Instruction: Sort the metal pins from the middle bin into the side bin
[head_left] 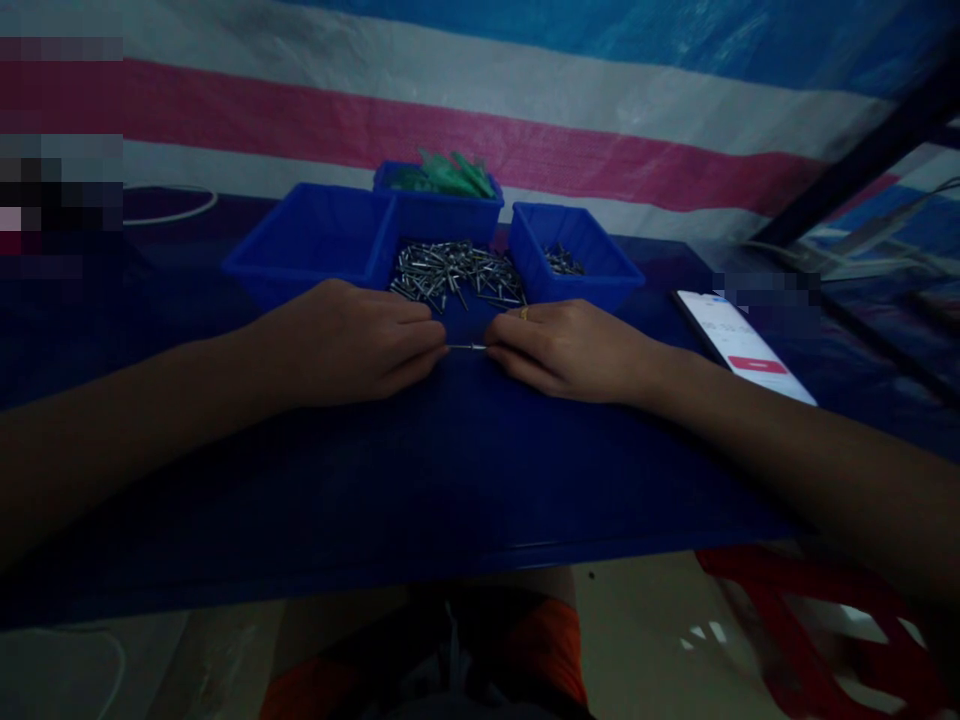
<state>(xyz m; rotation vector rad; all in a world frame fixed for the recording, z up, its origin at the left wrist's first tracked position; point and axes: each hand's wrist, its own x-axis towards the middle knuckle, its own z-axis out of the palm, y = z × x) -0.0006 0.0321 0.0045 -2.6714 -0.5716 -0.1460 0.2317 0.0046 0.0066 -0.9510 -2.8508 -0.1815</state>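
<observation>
My left hand [345,340] and my right hand [570,350] rest on the dark blue table [450,470], fingertips nearly meeting. Between them they pinch a thin metal screw or nail [466,346], held level, each hand closed on one end. A ring shows on a finger of my right hand. Just behind the hands lies a loose pile of metal screws [457,272] on the table.
Three blue bins stand behind the pile: one at the left [307,240], one at the back with green plastic pieces [450,178], one at the right [574,262] holding a few screws. A lit phone [742,345] lies at the right. A red stool [810,620] stands below.
</observation>
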